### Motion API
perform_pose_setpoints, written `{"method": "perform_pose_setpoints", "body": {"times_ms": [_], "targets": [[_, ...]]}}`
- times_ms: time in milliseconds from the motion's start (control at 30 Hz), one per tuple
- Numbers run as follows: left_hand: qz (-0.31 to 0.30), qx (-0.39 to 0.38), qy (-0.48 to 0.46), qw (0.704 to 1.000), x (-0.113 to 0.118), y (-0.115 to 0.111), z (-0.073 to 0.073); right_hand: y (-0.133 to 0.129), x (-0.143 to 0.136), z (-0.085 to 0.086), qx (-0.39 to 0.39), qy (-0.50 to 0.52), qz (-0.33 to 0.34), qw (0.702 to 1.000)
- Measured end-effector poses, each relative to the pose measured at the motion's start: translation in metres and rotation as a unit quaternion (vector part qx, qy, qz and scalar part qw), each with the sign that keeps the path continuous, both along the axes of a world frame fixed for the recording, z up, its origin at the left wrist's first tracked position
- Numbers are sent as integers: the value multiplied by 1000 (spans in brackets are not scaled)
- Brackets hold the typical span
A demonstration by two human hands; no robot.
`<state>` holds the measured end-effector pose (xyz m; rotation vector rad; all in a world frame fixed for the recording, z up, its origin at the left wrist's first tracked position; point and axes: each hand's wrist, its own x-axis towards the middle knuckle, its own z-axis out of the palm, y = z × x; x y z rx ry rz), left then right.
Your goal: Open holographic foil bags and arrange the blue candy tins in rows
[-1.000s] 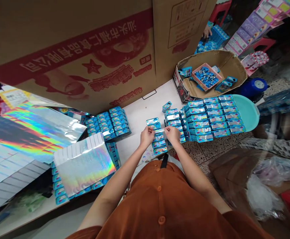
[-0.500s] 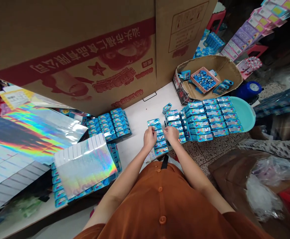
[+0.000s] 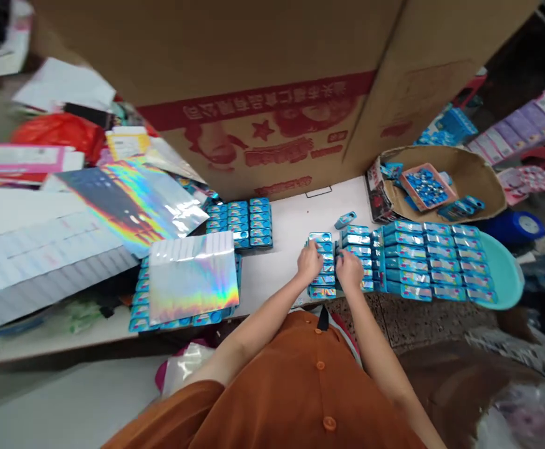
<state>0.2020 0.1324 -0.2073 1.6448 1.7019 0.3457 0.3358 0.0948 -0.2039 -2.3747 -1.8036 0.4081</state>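
Note:
A short column of blue packs (image 3: 322, 291) lies on the white table (image 3: 272, 274) in front of me. My left hand (image 3: 310, 263) rests against the left side of this column, fingers closed; what they grip, if anything, is too small to tell. On the column's right, my right hand (image 3: 349, 269) has its fingers curled together beside a second column of blue packs (image 3: 356, 239), and its fingertips are blurred. One blue pack (image 3: 345, 219) lies alone behind the columns. Farther right, rows of blue packs (image 3: 410, 263) sit partly over a turquoise basin (image 3: 511, 274).
A big cardboard box (image 3: 254, 81) stands behind the table. An open carton (image 3: 481, 171) at the right holds a pink tray (image 3: 426, 187) of small blue parts. Silvery sticker sheets (image 3: 192, 277) lie over more packs at the left.
The view has swung left, so things appear farther right. The upper packs of the near column now show shiny strips where round blue faces showed before. Both hands remain at the column.

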Motion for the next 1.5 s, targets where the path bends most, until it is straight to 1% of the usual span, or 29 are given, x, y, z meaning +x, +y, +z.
{"method": "perform_pose_setpoints", "body": {"times_ms": [100, 167, 200, 267, 300, 367, 400, 467, 567, 633, 700, 767, 800, 867, 933, 1000, 1067, 1133, 1167, 1233, 1267, 1333, 1400, 1500], "targets": [[39, -19, -1, 999, -8, 7, -6, -4, -4, 0, 49, 0, 72, 996], [66, -36, -5, 997, -15, 10, -11, -8, -8, -3, 60, 0, 119, 991], [75, -41, -12, 996, -18, 10, -11, -9, -10, -5, 59, -1, 132, 990], [79, -30, -33, 996, -27, 8, -10, -12, -13, -8, 55, -1, 138, 989], [74, -11, -47, 996, -34, 6, -7, -13, -14, -9, 61, 2, 135, 989], [56, 46, -72, 995, -57, 6, 2, -16, -14, -8, 86, 19, 122, 989], [49, 77, -79, 993, -74, 8, 8, -17, -14, -6, 102, 35, 112, 988], [54, 132, -76, 987, -123, 18, 19, -22, -14, 0, 128, 70, 82, 986], [116, 183, -42, 975, -217, 42, 34, -32, -13, 9, 141, 100, 40, 984], [150, 195, -22, 969, -281, 56, 42, -41, -13, 14, 140, 106, 20, 984], [156, 193, -16, 969, -336, 61, 45, -48, -15, 16, 137, 109, 9, 985], [141, 164, -9, 976, -375, 59, 44, -54, -18, 18, 133, 109, -2, 985], [130, 147, -5, 981, -389, 56, 42, -56, -20, 18, 133, 109, -7, 985], [110, 118, 1, 987, -406, 50, 36, -59, -25, 19, 133, 108, -10, 985], [103, 114, -1, 988, -412, 46, 30, -60, -32, 20, 136, 109, -2, 985], [95, 119, -5, 988, -410, 45, 28, -59, -39, 22, 144, 110, 17, 983], [67, 128, -13, 989, -404, 45, 33, -57, -49, 26, 156, 110, 44, 981], [28, 133, -26, 990, -394, 43, 44, -53, -61, 34, 171, 111, 72, 976], [3, 139, -31, 990, -387, 41, 52, -51, -69, 40, 180, 114, 87, 973], [-63, 163, -33, 984, -369, 31, 73, -46, -88, 55, 209, 126, 122, 962], [-104, 186, -26, 977, -358, 25, 86, -43, -99, 64, 228, 134, 144, 953], [-183, 242, 0, 953, -337, 10, 112, -38, -123, 87, 268, 153, 201, 930], [-231, 289, 22, 929, -316, -7, 136, -33, -146, 110, 300, 169, 244, 907], [-269, 328, 30, 905, -295, -29, 164, -30, -175, 142, 293, 188, 295, 890]]}}
